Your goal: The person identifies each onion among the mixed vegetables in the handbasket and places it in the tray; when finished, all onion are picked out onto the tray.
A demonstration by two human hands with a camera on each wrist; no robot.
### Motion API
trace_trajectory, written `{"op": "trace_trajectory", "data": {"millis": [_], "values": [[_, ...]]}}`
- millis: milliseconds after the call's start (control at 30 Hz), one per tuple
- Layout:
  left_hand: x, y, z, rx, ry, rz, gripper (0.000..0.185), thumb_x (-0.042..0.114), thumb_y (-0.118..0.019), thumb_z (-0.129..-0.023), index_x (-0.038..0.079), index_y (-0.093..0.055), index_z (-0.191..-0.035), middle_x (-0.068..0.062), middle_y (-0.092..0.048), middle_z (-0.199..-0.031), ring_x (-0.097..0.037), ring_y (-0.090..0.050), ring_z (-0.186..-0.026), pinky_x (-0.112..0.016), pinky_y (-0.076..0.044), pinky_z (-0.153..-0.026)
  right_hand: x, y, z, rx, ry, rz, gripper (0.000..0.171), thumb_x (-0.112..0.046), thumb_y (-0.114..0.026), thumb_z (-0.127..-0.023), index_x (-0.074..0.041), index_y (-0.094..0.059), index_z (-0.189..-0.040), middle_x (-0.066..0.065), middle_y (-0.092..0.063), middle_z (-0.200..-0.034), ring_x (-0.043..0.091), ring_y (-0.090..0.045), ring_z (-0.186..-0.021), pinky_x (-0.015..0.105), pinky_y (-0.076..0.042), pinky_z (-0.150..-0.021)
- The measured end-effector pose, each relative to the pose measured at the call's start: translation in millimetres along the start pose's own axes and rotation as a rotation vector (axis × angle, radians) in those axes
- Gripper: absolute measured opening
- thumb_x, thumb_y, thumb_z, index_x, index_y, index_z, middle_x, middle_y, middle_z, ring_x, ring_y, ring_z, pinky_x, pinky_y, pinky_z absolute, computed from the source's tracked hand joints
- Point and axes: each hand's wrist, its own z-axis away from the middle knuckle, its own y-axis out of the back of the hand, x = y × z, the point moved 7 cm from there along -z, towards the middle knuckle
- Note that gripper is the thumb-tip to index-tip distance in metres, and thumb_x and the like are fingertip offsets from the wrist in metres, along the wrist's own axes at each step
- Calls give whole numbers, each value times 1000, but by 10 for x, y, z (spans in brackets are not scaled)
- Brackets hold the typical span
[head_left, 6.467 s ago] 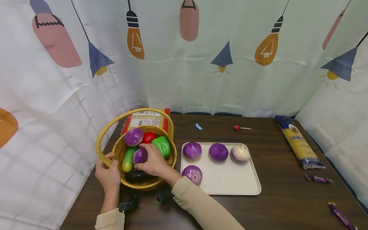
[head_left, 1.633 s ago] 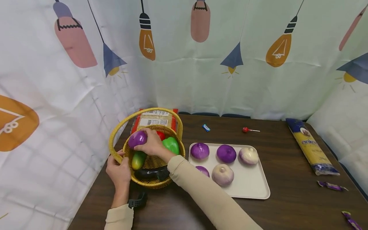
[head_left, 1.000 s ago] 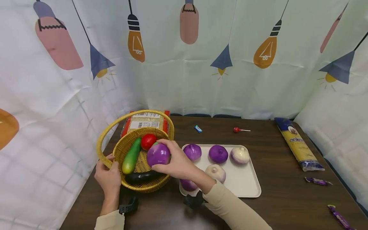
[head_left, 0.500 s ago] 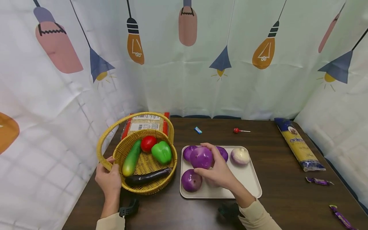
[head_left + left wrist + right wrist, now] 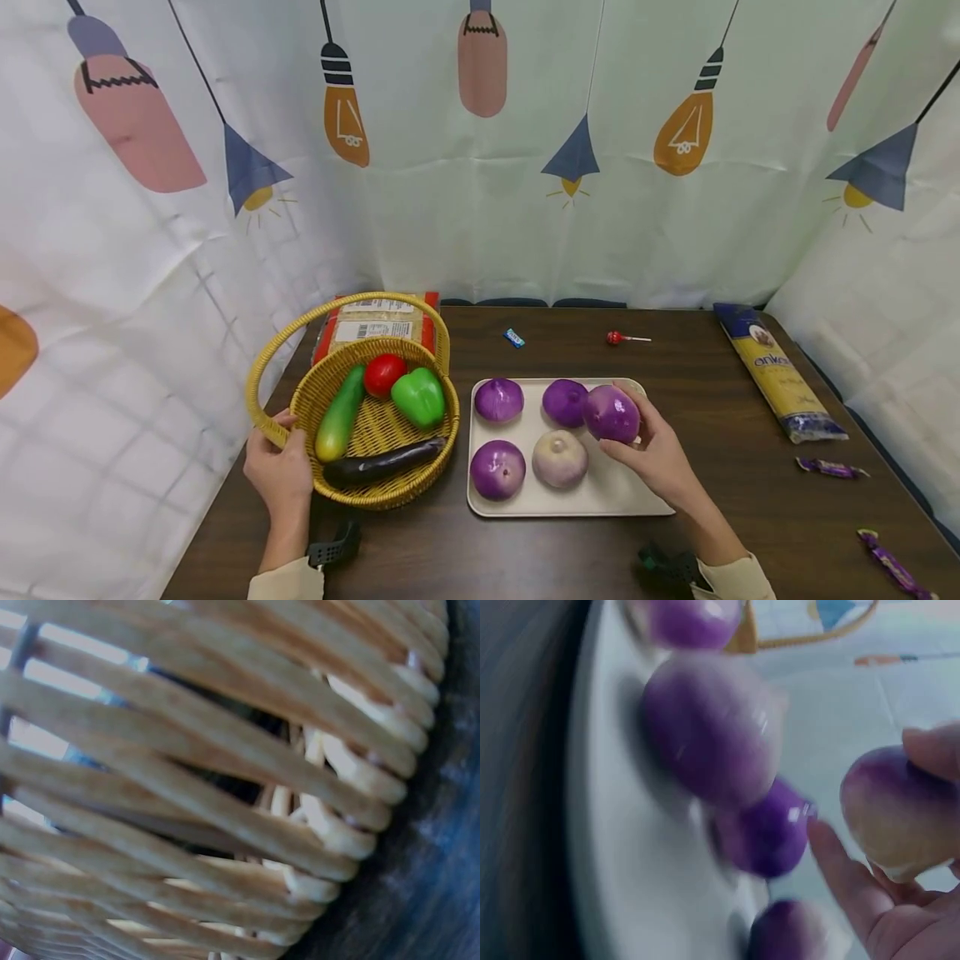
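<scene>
- On the counter [image 5: 720, 500], far left: left hand [image 5: 279, 477] grips the base of the basket handle [image 5: 264, 417], fingers curled round the cane. Left wrist view shows only weave close up, so the grip is read from the head view.
- Wicker basket [image 5: 375, 492] holds a yellow-green cucumber [image 5: 337, 415], red tomato [image 5: 384, 375], green pepper [image 5: 418, 396] and dark eggplant [image 5: 384, 461]. No onions left in it that I can see.
- Behind the basket: a red-edged labelled packet [image 5: 375, 321], leaning at the curtain.
- Middle: cream tray [image 5: 600, 500] carries four resting onions: purple back left [image 5: 498, 400], purple back middle [image 5: 564, 402], purple front left [image 5: 498, 469], pale one front middle [image 5: 559, 458].
- Right hand [image 5: 660, 458] holds a fifth, a purple onion [image 5: 611, 413], fingers and thumb wrapped round it, at the tray's back right corner, just beside the back-middle onion. Can't tell if it touches the tray yet; the wrist view is too blurred to settle it.
- Doing it well, my read: bring it down into the bare back-right spot, flat side down, clear of its neighbours so nothing rolls; uncurl the fingers only once it sits. Left hand's hold on the basket looks right.
- Right of the tray: blue candy [image 5: 514, 337], red lollipop [image 5: 621, 337], pasta pack [image 5: 780, 371], two purple wrapped sweets [image 5: 831, 468] [image 5: 892, 567].
</scene>
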Motion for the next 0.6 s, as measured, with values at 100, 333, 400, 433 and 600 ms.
{"op": "trace_trajectory", "data": {"millis": [100,333,400,433,600], "values": [[-12,-10,-7,1,-1,-3,19,0,-56,-86,-6,-67,-100,-7,-65,-112,-4,-54,-100,-19,-40,-82,113,107,57,16,-17,-2,83,1,-77,-78,-7,-35,-149,16,-36,-149,2,-49,-116,19,-49,-86],[-26,-30,-4,-3,4,6,19,-1,-56,-86,-6,-67,-100,-7,-65,-112,-5,-54,-101,-19,-40,-83,248,298,175,30,-33,-149,69,6,-68,-85,-1,-35,-145,9,-36,-144,5,-48,-118,20,-50,-87],[-20,-25,-1,-2,6,12,19,-2,-56,-86,-7,-67,-100,-7,-65,-111,-5,-54,-101,-19,-41,-83,246,333,200,22,-19,-210,57,4,-60,-92,1,-35,-144,6,-39,-141,7,-52,-117,24,-52,-86],[-15,-21,-1,0,7,12,19,-2,-56,-86,-7,-67,-100,-7,-65,-111,-6,-54,-101,-20,-41,-84,245,356,209,26,-17,-217,52,0,-55,-96,1,-37,-144,3,-42,-139,7,-53,-116,24,-52,-87],[22,-3,0,12,4,10,18,-2,-56,-86,-8,-66,-99,-7,-66,-111,-7,-55,-102,-20,-41,-85,259,461,245,41,-37,-158,43,-12,-45,-103,0,-41,-145,-8,-51,-135,3,-52,-117,19,-49,-87]]}}
